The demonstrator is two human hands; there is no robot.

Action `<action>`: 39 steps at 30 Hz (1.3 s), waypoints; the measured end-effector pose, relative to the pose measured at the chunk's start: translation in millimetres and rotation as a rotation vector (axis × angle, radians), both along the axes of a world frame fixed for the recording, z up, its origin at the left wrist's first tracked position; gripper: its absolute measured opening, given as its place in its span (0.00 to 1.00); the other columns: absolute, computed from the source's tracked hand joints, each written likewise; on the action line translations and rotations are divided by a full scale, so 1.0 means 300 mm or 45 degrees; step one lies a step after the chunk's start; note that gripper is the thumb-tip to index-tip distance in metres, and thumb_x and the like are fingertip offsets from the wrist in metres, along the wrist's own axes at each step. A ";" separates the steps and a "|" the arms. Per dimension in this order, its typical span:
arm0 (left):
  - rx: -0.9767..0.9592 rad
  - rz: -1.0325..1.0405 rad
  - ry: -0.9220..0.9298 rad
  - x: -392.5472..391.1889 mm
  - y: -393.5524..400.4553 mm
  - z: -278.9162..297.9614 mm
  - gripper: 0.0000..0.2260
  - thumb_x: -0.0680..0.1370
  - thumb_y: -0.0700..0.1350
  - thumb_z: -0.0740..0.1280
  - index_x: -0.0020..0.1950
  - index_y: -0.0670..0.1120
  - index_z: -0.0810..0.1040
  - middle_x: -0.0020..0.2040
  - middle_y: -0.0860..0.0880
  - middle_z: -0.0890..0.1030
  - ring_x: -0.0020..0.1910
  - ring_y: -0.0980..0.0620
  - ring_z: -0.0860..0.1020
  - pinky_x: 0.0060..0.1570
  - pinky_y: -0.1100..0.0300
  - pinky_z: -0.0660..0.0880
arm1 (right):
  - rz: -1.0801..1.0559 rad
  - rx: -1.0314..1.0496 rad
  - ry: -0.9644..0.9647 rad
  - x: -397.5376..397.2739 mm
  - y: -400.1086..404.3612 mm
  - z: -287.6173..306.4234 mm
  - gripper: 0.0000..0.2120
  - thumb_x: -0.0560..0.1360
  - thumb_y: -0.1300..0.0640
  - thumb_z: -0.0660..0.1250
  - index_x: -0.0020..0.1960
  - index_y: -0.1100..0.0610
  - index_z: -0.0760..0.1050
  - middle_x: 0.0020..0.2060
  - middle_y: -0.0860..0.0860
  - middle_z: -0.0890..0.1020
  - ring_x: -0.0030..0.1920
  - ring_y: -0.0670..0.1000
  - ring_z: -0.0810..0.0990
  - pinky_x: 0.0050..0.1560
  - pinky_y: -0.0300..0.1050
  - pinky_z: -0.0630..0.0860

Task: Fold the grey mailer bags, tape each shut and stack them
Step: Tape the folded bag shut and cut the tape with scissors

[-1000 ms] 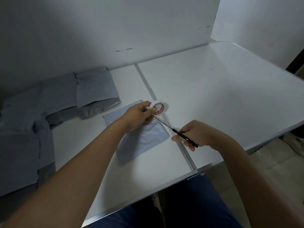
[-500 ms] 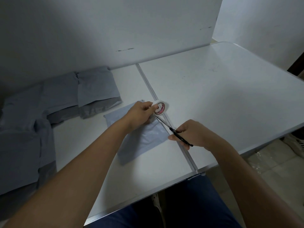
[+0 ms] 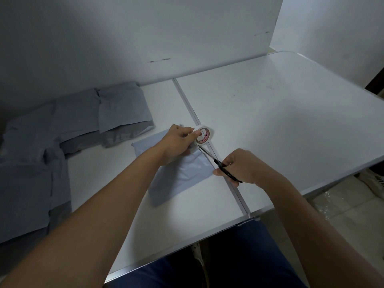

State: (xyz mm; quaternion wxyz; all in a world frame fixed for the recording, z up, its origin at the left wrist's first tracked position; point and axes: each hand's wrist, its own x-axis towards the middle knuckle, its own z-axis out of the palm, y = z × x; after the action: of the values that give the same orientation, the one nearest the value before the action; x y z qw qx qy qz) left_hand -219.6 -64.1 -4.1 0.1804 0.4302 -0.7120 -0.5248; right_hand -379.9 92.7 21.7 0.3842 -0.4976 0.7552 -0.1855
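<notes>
Head view shows the folded mailer bag [image 3: 182, 175] lying flat on the desk [image 3: 280, 121], its right corner touching the metal seam [image 3: 187, 102] that runs across the desk's top. Its long axis slants from the far left corner down toward the person.

At the bag's far end, just beside the seam, the left hand [image 3: 176, 142] is curled round the tape roll [image 3: 204, 135] and holds it upright on its edge, thumb and fingertips pinching its near side. A short length of tape seems to run from the roll down to the bag, though it is too pale against the plastic to be sure.

On the near side of the roll, the right hand [image 3: 239, 167] grips the black-handled scissors [image 3: 218, 161], fingers through the loops. The blades point away from the person and up-left, along the seam, with their tips just below the roll and nearly touching it. Whether the blades are parted cannot be told.

That line is what the cut appears to depend on: the roll lies straight ahead of the blade tips, so the right hand is the one to act, while the left holds the tape taut.

Left of the bag, well apart from it, other grey mailer bags [image 3: 122, 113] lie overlapping at the desk's back edge, and more [image 3: 27, 183] spread along its left side.
</notes>
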 end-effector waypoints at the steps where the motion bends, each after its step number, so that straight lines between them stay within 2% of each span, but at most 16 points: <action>1: -0.002 0.002 -0.008 0.001 -0.003 -0.003 0.13 0.78 0.56 0.66 0.45 0.47 0.84 0.53 0.40 0.69 0.40 0.51 0.75 0.38 0.63 0.76 | -0.006 0.001 -0.001 -0.001 -0.002 -0.001 0.18 0.72 0.46 0.73 0.39 0.63 0.82 0.23 0.52 0.79 0.23 0.47 0.74 0.34 0.40 0.74; 8: -0.009 0.002 -0.002 0.001 0.003 0.002 0.13 0.79 0.55 0.67 0.45 0.47 0.84 0.52 0.40 0.69 0.39 0.51 0.75 0.38 0.63 0.76 | 0.034 -0.008 0.034 -0.010 -0.009 -0.007 0.18 0.72 0.47 0.73 0.37 0.62 0.81 0.23 0.52 0.79 0.20 0.45 0.73 0.35 0.40 0.75; 13: 0.003 0.019 0.035 -0.004 0.029 0.022 0.18 0.81 0.50 0.65 0.47 0.34 0.80 0.44 0.41 0.67 0.32 0.52 0.70 0.36 0.61 0.74 | 0.081 -0.007 0.071 -0.016 -0.011 -0.013 0.20 0.73 0.46 0.72 0.29 0.58 0.77 0.21 0.51 0.78 0.20 0.45 0.73 0.41 0.44 0.78; 16: 0.016 0.037 0.055 0.003 0.039 0.033 0.18 0.81 0.51 0.64 0.48 0.36 0.81 0.45 0.42 0.66 0.32 0.52 0.70 0.36 0.62 0.74 | 0.066 -0.012 0.022 -0.010 -0.003 -0.008 0.22 0.73 0.46 0.72 0.26 0.58 0.76 0.20 0.51 0.78 0.22 0.47 0.73 0.40 0.43 0.78; 18: 0.053 0.056 0.082 0.012 0.042 0.044 0.16 0.81 0.54 0.64 0.49 0.43 0.83 0.48 0.41 0.68 0.35 0.51 0.73 0.35 0.62 0.74 | 0.058 -0.020 -0.025 -0.010 0.004 0.002 0.22 0.73 0.46 0.71 0.28 0.61 0.77 0.21 0.52 0.79 0.23 0.47 0.75 0.40 0.43 0.78; 21: 0.157 0.227 0.299 0.020 0.048 0.092 0.13 0.81 0.53 0.63 0.52 0.46 0.83 0.45 0.42 0.77 0.39 0.49 0.78 0.36 0.62 0.77 | -0.001 -0.080 -0.097 -0.026 -0.004 0.021 0.19 0.74 0.47 0.71 0.38 0.63 0.81 0.26 0.55 0.82 0.25 0.48 0.78 0.42 0.45 0.81; 24: 0.145 0.509 0.447 0.040 0.018 0.126 0.12 0.81 0.52 0.64 0.53 0.46 0.82 0.46 0.47 0.81 0.40 0.52 0.80 0.44 0.60 0.80 | -0.142 -0.153 -0.131 -0.049 -0.034 0.028 0.11 0.76 0.53 0.70 0.46 0.62 0.79 0.28 0.53 0.82 0.24 0.48 0.80 0.28 0.39 0.76; 26: -0.049 0.599 0.302 0.064 -0.022 0.121 0.08 0.79 0.51 0.67 0.51 0.48 0.82 0.46 0.49 0.81 0.39 0.53 0.80 0.50 0.56 0.81 | -0.223 -0.150 -0.130 -0.069 -0.068 0.016 0.06 0.78 0.60 0.68 0.51 0.62 0.75 0.30 0.49 0.81 0.24 0.47 0.80 0.22 0.35 0.72; 27: -0.166 0.604 0.199 0.077 -0.045 0.116 0.07 0.78 0.50 0.69 0.51 0.49 0.82 0.47 0.48 0.81 0.37 0.54 0.80 0.51 0.54 0.81 | -0.254 -0.145 -0.117 -0.078 -0.089 0.012 0.04 0.78 0.63 0.66 0.51 0.63 0.75 0.31 0.47 0.81 0.24 0.47 0.81 0.23 0.36 0.73; 28: -0.294 0.595 0.088 0.087 -0.065 0.112 0.08 0.78 0.49 0.70 0.53 0.48 0.82 0.49 0.48 0.79 0.36 0.56 0.79 0.51 0.55 0.81 | -0.275 -0.143 -0.077 -0.088 -0.115 0.005 0.04 0.78 0.64 0.65 0.51 0.64 0.75 0.33 0.46 0.82 0.26 0.49 0.82 0.24 0.38 0.75; 30: -0.588 0.526 -0.157 0.100 -0.103 0.100 0.11 0.78 0.45 0.69 0.58 0.44 0.81 0.52 0.50 0.73 0.38 0.61 0.74 0.49 0.63 0.76 | -0.301 -0.137 0.040 -0.105 -0.169 -0.008 0.05 0.77 0.63 0.64 0.47 0.65 0.77 0.36 0.48 0.84 0.30 0.53 0.84 0.31 0.46 0.81; 32: -0.793 0.395 -0.386 0.107 -0.139 0.072 0.10 0.79 0.43 0.67 0.58 0.42 0.80 0.51 0.53 0.69 0.41 0.59 0.72 0.49 0.66 0.69 | -0.307 -0.106 0.165 -0.110 -0.216 -0.009 0.09 0.76 0.58 0.68 0.46 0.65 0.79 0.37 0.54 0.85 0.32 0.55 0.85 0.38 0.51 0.83; 35: -0.776 0.315 -0.600 0.109 -0.191 0.021 0.06 0.79 0.43 0.62 0.55 0.49 0.76 0.50 0.52 0.71 0.43 0.51 0.73 0.44 0.60 0.70 | -0.199 -0.073 0.429 -0.107 -0.270 0.006 0.12 0.75 0.54 0.69 0.44 0.64 0.77 0.35 0.58 0.84 0.33 0.56 0.85 0.40 0.53 0.83; 37: -0.718 0.287 -0.661 0.102 -0.214 0.007 0.05 0.79 0.42 0.61 0.52 0.52 0.70 0.53 0.51 0.73 0.42 0.52 0.71 0.39 0.61 0.67 | -0.127 -0.065 0.541 -0.101 -0.296 0.016 0.12 0.75 0.55 0.68 0.39 0.62 0.71 0.32 0.56 0.80 0.29 0.54 0.82 0.32 0.47 0.80; 39: -0.720 0.257 -0.687 0.098 -0.224 0.008 0.06 0.80 0.42 0.61 0.52 0.53 0.70 0.52 0.52 0.69 0.46 0.50 0.71 0.37 0.64 0.65 | -0.075 -0.055 0.611 -0.092 -0.313 0.020 0.15 0.76 0.55 0.66 0.35 0.59 0.66 0.29 0.53 0.76 0.26 0.52 0.78 0.25 0.40 0.72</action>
State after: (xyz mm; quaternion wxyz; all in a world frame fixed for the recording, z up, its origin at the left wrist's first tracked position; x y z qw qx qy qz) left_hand -190.3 -131.4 -1.6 0.1488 0.5538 -0.8043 -0.1560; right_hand -407.5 -1.1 27.6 0.1776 -0.5132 0.8349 -0.0893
